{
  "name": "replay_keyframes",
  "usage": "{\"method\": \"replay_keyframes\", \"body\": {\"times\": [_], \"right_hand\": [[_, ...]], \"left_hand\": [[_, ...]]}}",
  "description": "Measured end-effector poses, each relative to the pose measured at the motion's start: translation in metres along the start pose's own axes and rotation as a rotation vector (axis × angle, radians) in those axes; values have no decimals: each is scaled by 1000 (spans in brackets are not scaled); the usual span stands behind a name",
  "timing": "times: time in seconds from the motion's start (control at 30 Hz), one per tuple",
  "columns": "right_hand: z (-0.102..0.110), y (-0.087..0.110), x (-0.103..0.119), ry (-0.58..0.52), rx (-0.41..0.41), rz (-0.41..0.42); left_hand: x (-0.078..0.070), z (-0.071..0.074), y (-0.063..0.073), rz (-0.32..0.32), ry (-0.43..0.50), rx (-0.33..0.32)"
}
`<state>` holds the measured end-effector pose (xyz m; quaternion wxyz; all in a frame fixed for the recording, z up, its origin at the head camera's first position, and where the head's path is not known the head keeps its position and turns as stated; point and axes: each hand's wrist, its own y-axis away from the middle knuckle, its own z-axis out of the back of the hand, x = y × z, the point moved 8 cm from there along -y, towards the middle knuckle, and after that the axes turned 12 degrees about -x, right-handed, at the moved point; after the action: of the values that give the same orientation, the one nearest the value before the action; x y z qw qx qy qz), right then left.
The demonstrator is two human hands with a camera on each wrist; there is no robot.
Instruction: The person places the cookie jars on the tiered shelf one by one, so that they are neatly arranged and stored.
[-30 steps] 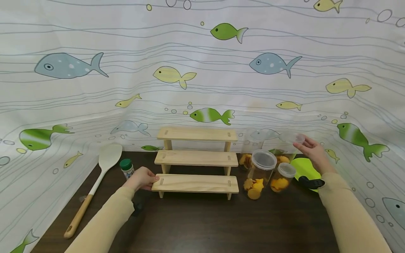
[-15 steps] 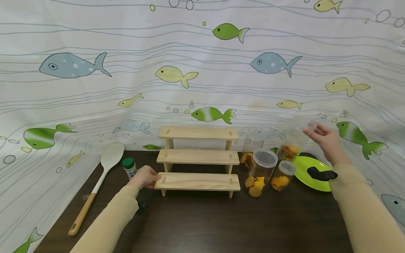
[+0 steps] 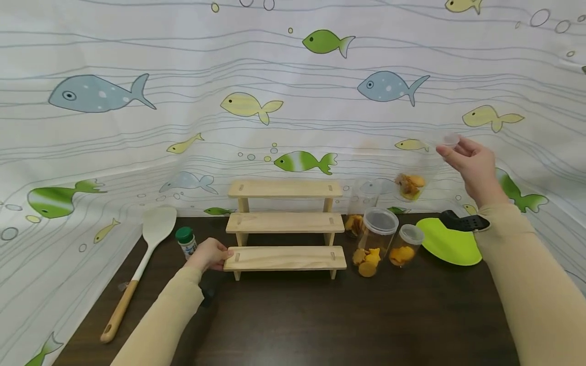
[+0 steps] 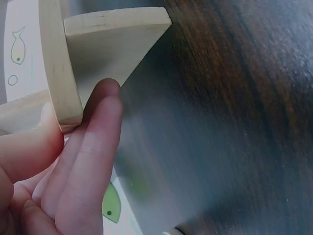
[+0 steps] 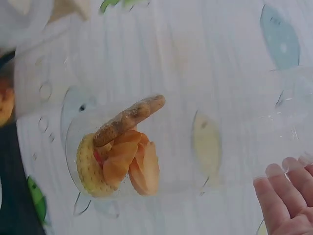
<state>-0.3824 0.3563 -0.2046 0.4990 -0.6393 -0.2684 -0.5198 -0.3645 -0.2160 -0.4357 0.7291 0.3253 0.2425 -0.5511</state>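
A three-tier wooden shelf (image 3: 286, 258) stands mid-table. My left hand (image 3: 209, 254) pinches the left end of its lowest board (image 4: 61, 68); in the left wrist view the thumb lies on one face and the fingers reach past the other. My right hand (image 3: 473, 165) holds a tall clear jar (image 3: 410, 186) near its top, off the table at the right and slightly tilted. Inside the jar, in the right wrist view, several snack-like pieces (image 5: 120, 161) gather at the bottom, one long and brown. The jar's transparent upper part is hard to make out.
Right of the shelf stand a tall lidded jar (image 3: 376, 239), a short lidded jar (image 3: 406, 246) and another clear jar (image 3: 361, 206) behind. Farther right lies a lime-green plate (image 3: 450, 244). Leftward are a green-capped bottle (image 3: 186, 241) and a long-handled spatula (image 3: 148, 254).
My right hand has lifted the clear jar up from behind the other jars, moving rightward and then higher. The left hand keeps its hold on the lowest board.
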Motion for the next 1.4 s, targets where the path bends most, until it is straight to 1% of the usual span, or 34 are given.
{"method": "replay_keyframes", "body": {"times": [0.07,0.23,0.33,0.47,0.57,0.7,0.87,1.03,1.17,1.27,1.4], "right_hand": [[-10,0,11,-49,0,14],[-38,3,33,-157,15,42],[-59,5,45,-177,31,68],[-87,7,57,-128,36,95],[-106,9,59,-69,23,98],[-129,12,60,-17,10,107],[-163,18,65,30,43,139],[-199,23,69,39,86,160],[-226,27,67,48,110,167],[-246,32,65,44,124,158],[-268,38,67,16,112,118]], "left_hand": [[1,0,1,6,5,-6],[0,1,4,-10,2,-13],[0,2,4,-17,9,-28],[2,3,3,-13,26,-44],[2,3,2,-8,28,-41],[2,2,1,4,27,-27],[5,3,0,29,35,-14],[5,5,2,38,58,-9],[5,6,5,39,63,-15],[4,7,7,34,55,-24],[3,7,7,17,40,-35]]}}
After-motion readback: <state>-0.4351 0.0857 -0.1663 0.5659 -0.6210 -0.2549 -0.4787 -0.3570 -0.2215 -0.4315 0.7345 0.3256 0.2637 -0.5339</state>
